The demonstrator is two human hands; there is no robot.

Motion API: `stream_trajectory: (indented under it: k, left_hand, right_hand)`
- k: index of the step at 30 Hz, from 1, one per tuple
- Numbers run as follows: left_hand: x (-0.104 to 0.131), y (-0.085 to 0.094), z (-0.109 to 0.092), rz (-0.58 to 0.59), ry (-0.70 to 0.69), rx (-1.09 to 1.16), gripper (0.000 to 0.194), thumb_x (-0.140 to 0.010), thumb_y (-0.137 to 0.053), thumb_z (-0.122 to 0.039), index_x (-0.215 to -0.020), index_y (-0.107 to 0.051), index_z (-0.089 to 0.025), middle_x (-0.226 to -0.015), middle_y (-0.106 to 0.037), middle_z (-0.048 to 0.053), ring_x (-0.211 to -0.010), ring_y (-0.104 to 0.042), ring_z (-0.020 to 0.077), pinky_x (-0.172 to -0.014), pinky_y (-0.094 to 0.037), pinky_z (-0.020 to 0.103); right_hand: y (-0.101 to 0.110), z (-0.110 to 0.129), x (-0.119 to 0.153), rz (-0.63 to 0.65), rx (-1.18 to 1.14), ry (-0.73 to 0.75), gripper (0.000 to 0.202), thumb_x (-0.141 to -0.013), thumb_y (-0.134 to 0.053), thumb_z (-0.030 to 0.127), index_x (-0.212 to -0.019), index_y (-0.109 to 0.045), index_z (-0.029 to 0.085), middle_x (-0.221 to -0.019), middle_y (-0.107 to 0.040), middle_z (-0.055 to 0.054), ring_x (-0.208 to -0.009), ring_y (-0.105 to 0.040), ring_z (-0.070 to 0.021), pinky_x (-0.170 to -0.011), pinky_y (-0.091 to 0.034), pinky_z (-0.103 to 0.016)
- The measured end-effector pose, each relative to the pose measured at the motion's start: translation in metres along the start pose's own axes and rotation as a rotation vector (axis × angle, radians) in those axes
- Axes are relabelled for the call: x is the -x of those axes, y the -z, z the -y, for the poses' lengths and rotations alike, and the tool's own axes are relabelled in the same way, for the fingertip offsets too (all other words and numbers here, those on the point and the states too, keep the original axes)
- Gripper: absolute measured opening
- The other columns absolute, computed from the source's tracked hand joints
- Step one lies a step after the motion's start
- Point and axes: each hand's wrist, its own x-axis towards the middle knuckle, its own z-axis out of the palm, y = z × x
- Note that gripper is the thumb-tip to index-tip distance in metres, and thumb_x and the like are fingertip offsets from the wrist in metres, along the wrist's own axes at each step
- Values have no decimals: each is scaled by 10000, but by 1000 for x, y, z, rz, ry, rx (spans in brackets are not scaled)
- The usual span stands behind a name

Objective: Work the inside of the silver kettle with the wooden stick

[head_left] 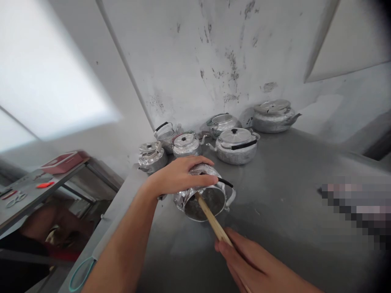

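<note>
Tipped kettle: A dented, shiny silver metal kettle (214, 199) is seen on its side near the middle of the table (284, 195); its round, open mouth is turned toward the viewer, and a dull grey interior is exposed.
Handle: A curved bar with a black grip (225, 182) is noted at the right of the mouth.
Left hand: The left hand (181, 173) is laid over the kettle from above, fingers spread wide across the metal, thumb extended toward the grip.
Right hand: A straight, pale wood-toned stick (214, 221) is held by the right hand (244, 260), fingers closed around it; the far end is set inside the mouth.
Obstruction: The upper side of the tipped kettle is largely covered by the left hand.
Kettles behind: A lidded kettle (240, 150) with a black knob, a wide flat-lidded kettle (271, 122), a crumpled kettle (154, 162) and others are grouped near the wall (183, 69).
Wall surface: White, marked by dark flaking patches.
Side table: A pink basket (62, 163), an orange item (45, 185) and scissors (16, 200) are placed on a lower surface at left.
Right edge: A pixelated patch cannot be identified.
</note>
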Motion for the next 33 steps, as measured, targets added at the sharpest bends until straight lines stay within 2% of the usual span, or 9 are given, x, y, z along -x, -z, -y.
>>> stream_trajectory:
  k: [5,9,14,17,20,24,27,31,33]
  left_hand:
    - [-1,1,4,13,-26,21,630,-865,-641,-689,-1392,-610,-344,-1434,-595,5,-1242,-571,283,-953,-454,315]
    - [-2,1,6,9,-39,38,643,-841,-674,-682,-1386,-621,-345,-1441,-593,1,-1261,-569,288,-970,-464,313]
    - [-2,0,8,11,-50,69,666,-801,-713,-690,-1366,-640,-346,-1438,-597,2,-1271,-570,294,-989,-471,319]
    - [-2,0,10,9,-76,87,629,-811,-728,-651,-1357,-647,-350,-1440,-598,-10,-1297,-557,283,-1025,-459,319]
    - [-2,0,10,12,-94,101,611,-828,-718,-639,-1359,-648,-344,-1448,-595,-8,-1303,-557,285,-1035,-457,325]
    - [-2,0,10,16,-102,98,614,-840,-708,-634,-1372,-641,-335,-1461,-587,4,-1313,-552,295,-1039,-459,335]
    - [-2,1,9,15,-110,89,592,-851,-701,-623,-1368,-642,-341,-1467,-581,-2,-1326,-540,289,-1058,-447,337]
    - [-2,0,9,8,-84,88,604,-848,-690,-648,-1367,-640,-342,-1459,-584,-7,-1310,-548,286,-1046,-451,338]
    - [-2,0,8,4,-77,81,603,-846,-693,-649,-1365,-640,-346,-1445,-592,-12,-1305,-549,280,-1044,-448,335]
  right_hand:
    - [-1,4,7,-15,-41,-29,317,-971,-502,528,-891,-581,231,-652,-506,29,-586,-530,-153,-556,-444,-256]
    - [-1,11,13,-35,-95,-65,148,-885,-633,352,-954,-573,234,-702,-534,44,-646,-535,-142,-638,-449,-242]
    - [-7,21,9,127,-206,-180,275,-814,-586,114,-1050,-495,223,-718,-493,79,-599,-474,-94,-575,-388,-215]
    - [-17,23,0,126,-258,-172,351,-778,-552,82,-1084,-454,225,-690,-495,92,-560,-470,-82,-532,-351,-203]
    - [-28,24,-6,153,-281,-117,403,-744,-516,71,-1103,-414,225,-556,-444,128,-482,-420,-92,-472,-309,-206]
    - [-31,29,-2,108,-263,-36,323,-786,-534,113,-1076,-446,222,-577,-475,101,-518,-451,-110,-494,-338,-215]
    - [-29,30,3,53,-264,-44,247,-840,-552,165,-1074,-497,223,-617,-519,72,-555,-501,-122,-534,-380,-214]
    - [-31,20,-1,69,-279,-100,223,-980,-424,257,-1188,-471,192,-525,-454,100,-497,-405,-112,-514,-343,-202]
    - [-32,15,-3,74,-292,-93,240,-993,-419,275,-1212,-458,185,-545,-457,100,-501,-407,-106,-518,-349,-200]
